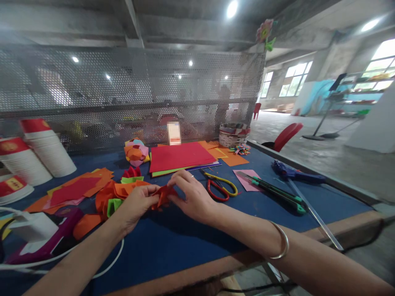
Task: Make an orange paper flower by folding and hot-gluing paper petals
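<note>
Blue table (173, 242) — paper piece (163, 195) in right hand (193, 197), scissors (220, 187) beside

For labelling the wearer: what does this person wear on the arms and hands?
No sleeves or gloves show on either arm. The right hand has a thin silver-coloured bangle at its wrist; the left hand wears nothing visible.

Open: bare blue table (185, 246) along near edge, below left hand (137, 205) and right hand (193, 199); no gap between them, both pinch red paper piece (163, 195). Right blocked: scissors (220, 187), green utility knife (279, 193), steel ruler (317, 220), blue glue gun (288, 170). Left: orange paper pile (119, 192), purple glue gun (58, 236), white cable (119, 257). Back: perforated screen (123, 94).
</note>
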Available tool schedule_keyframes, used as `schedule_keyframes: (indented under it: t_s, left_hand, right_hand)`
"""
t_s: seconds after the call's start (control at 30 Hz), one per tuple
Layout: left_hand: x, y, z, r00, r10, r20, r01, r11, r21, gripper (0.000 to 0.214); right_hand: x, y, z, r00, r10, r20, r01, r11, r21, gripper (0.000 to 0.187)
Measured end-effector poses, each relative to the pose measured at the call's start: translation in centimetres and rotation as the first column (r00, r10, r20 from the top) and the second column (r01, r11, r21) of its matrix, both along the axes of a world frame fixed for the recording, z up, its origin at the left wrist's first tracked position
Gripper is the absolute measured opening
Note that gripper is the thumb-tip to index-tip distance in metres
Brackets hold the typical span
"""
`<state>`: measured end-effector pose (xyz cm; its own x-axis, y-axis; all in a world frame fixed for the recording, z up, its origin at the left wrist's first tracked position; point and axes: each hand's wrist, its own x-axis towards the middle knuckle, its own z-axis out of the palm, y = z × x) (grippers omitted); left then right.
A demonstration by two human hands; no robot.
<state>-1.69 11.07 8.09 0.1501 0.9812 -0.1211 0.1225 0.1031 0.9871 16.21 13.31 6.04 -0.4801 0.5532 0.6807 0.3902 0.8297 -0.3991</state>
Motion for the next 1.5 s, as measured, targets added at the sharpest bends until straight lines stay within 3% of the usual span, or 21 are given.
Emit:
schedule_keyframes:
  t_s: [0.13,0.27,0.4,0.57,0.73,0.9,1.1,1.37,1.5]
  left_hand:
    - [0.22,-0.07,0.13,0.999,-0.01,-0.052,0.011,1.0,0.023,0.022]
    - [0.29,-0.08,-0.16,0.992,-0.011,-0.126,0.015,0.999,0.037,0.024]
    - [0.5,-0.14,-0.46,0.996,-0.017,-0.093,0.022,0.998,0.06,0.033]
    - [0.61,-0.05,-0.55,0.99,-0.037,-0.138,0.055,0.99,0.129,0.042]
    - [0.41,0.21,-0.67,0.976,0.004,-0.216,0.043,0.976,0.212,0.035]
    - [0.41,0.26,-0.67,0.969,0.064,-0.239,-0.015,0.979,0.204,0.027]
    - [0.56,0.08,-0.63,0.954,0.102,-0.283,-0.051,0.982,0.185,0.026]
    - [0.26,0.19,-0.8,0.923,0.049,-0.383,0.007,0.99,0.142,0.026]
    - [-0.2,0.46,-0.83,0.873,0.087,-0.48,0.012,0.98,0.199,0.028]
  right_hand:
    - [-0.19,0.14,-0.43,0.995,-0.061,-0.075,0.04,0.964,-0.262,0.035]
    - [-0.19,0.45,-0.37,0.999,-0.024,-0.047,-0.002,0.864,-0.504,0.012]
    - [-0.16,0.67,-0.13,0.994,-0.053,-0.096,-0.012,0.82,-0.572,0.002]
    - [-0.16,0.91,-0.18,0.987,-0.097,-0.13,0.0,0.802,-0.597,0.005]
    - [-0.36,0.85,-0.43,0.984,-0.061,-0.166,-0.054,0.79,-0.611,0.007]
    - [-0.63,0.7,-0.59,0.984,-0.045,-0.172,-0.074,0.776,-0.627,0.009]
    - [-0.63,0.47,-0.39,0.998,-0.021,-0.06,-0.021,0.778,-0.628,0.004]
    - [-0.29,0.81,-0.32,0.997,-0.075,-0.001,0.064,0.854,-0.516,0.009]
    - [-0.26,0.73,-0.07,0.996,-0.087,0.028,0.09,0.873,-0.479,0.007]
